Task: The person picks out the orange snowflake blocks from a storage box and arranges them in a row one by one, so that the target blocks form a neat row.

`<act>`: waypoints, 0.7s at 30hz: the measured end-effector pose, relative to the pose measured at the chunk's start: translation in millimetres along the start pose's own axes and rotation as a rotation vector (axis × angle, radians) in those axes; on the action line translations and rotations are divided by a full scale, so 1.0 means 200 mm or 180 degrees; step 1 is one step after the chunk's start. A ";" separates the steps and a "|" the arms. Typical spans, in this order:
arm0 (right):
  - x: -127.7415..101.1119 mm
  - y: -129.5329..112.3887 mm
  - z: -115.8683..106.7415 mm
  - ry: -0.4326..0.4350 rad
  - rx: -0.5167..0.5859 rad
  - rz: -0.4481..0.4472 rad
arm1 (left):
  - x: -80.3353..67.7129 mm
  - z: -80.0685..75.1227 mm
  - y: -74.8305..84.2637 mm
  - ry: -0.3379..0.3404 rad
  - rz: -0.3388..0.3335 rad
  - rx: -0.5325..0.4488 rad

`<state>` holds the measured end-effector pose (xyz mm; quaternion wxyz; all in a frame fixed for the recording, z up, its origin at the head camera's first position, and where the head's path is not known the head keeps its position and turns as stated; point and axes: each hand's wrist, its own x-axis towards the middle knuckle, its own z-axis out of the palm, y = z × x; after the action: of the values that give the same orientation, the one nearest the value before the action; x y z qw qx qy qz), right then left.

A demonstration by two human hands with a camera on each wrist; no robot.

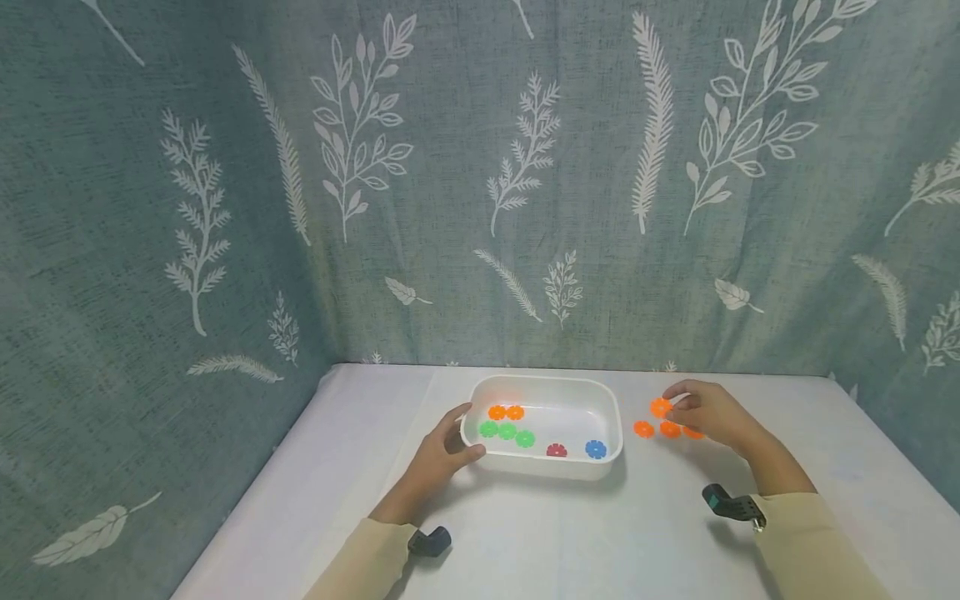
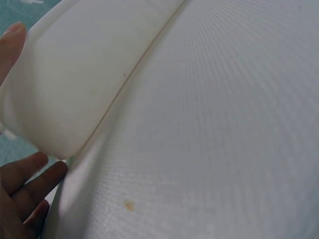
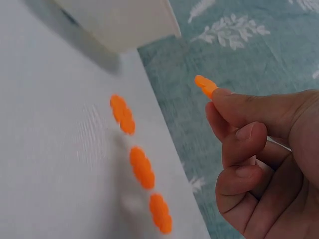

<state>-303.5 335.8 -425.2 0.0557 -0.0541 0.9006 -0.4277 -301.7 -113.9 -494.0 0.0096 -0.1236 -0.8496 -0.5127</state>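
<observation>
Head view: left hand [image 1: 442, 454] grasps the near-left corner of the white plastic rectangular tub [image 1: 545, 388] on the white worktop [image 1: 600, 542]. The tub holds seven flower-shaped discs: two orange, three green, one red, one blue.

Left wrist view: fingers [image 2: 30, 174] wrap the tub wall.

Right wrist view: right hand [image 3: 264, 159] pinches one orange flower-shaped plastic disc [image 3: 205, 85], lifted right of the tub; three loose orange discs [image 3: 142, 167] lie there, not yet in.

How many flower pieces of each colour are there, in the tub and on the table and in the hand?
Orange flower pieces: 6
Green flower pieces: 3
Red flower piece: 1
Blue flower piece: 1
Total: 11
</observation>
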 end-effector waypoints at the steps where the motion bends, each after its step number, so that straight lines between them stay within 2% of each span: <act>1: -0.01 0.02 -0.01 0.0006 -0.0021 0.0010 | 0.00 0.00 0.00 0.0000 0.0010 0.0007; 15: -0.07 0.18 -0.16 0.0045 -0.0290 0.0179 | 0.00 0.00 0.00 -0.0032 -0.0032 -0.0035; 21: -0.09 0.25 -0.20 0.0107 -0.0268 0.0205 | 0.00 -0.01 -0.01 -0.0032 -0.0053 -0.0019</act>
<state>-293.2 400.5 -438.6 0.0520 -0.0202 0.9198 -0.3883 -302.5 -116.2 -493.8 0.0007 -0.1192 -0.8490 -0.5147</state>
